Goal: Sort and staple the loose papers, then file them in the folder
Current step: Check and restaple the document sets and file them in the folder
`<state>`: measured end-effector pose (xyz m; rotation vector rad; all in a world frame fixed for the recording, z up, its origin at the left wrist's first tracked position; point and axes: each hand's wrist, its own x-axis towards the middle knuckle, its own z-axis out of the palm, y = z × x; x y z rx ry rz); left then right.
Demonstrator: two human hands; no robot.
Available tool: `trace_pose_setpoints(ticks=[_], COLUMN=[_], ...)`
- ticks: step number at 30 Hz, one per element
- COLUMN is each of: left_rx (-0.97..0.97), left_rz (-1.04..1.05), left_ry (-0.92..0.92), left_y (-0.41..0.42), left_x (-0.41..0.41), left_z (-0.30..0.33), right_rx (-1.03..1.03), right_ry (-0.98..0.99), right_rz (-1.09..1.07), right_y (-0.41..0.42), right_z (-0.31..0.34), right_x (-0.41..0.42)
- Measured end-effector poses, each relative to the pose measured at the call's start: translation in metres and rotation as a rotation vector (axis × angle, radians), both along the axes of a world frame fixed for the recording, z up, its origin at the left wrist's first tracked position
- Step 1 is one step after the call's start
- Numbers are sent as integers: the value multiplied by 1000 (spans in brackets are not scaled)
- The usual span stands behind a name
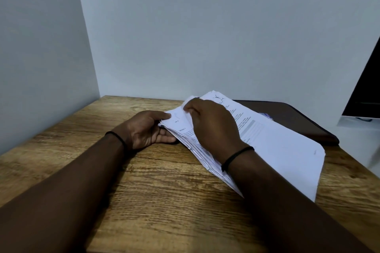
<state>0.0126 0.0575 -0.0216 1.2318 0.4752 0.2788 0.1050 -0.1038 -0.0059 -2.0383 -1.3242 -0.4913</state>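
Wooden desk [144, 201] set in a corner, pale walls [205, 26] at left and far side.

Left hand [147, 129] lies on the desk at the left corner of the papers [283, 150]. Its thumb sits on top of that corner and its fingers [166, 138] reach under the stack, so the corner is pinched between them. A black band [118, 138] circles the left wrist.

The papers form a thick, uneven stack of printed sheets, lying at an angle on the right half of the desk, edges not squared. The near left edge shows many loose layers. The far part of the stack rests on the folder.

Right hand [211, 127] is on top of the stack, fingers curled around the far left corner of the upper sheets, which are lifted and bent. A black band [236, 157] circles the right wrist.

Folder [298, 117]: dark, flat, lying closed on the far right of the desk, partly covered by the papers.

A dark object with a white base [366, 92] stands at the far right edge; what it is cannot be told.
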Motion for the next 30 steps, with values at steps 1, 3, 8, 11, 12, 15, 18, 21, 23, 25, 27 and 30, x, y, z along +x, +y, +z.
trace_pose_setpoints(ticks=[1, 3, 8, 11, 12, 15, 18, 21, 23, 25, 27, 30], left_rx=[-1, 10, 12, 6, 6, -9, -17, -20, -14, -10, -4, 14], left_rz=[-10, -33, -37, -29, -29, -35, -30, -32, -35, -38, -34, -28], left_ry=[1, 9, 19, 13, 7, -15, -19, -18, -17, -22, -25, -14], left_y=[0, 1, 3, 3, 2, 2, 3, 3, 4, 4, 4, 4], left_x=[0, 1, 4, 3, 3, 1, 1, 1, 1, 2, 2, 3], left_z=[0, 0, 0, -1, -1, 0, 0, -1, -1, -1, -1, -1], right_rx=[-74, -184, -288, -295, -291, -247, -241, -304, -309, -278, -235, -165], right_ry=[-25, -49, -136, -130, -123, -123, -97, -121, -163, -170, -136, -55], right_rz=[14, 38, 25, -18, -29, -67, -57, -46, -67, -104, -142, -153], right_y=[1, 2, 4, 5, 4, -1, -4, -3, -1, -1, -2, -3], right_z=[-1, 0, -1, 0, 1, 5, 6, 5, 6, 6, 7, 6], right_x=[-1, -5, -10, -11, -11, -9, -8, -11, -12, -13, -12, -8])
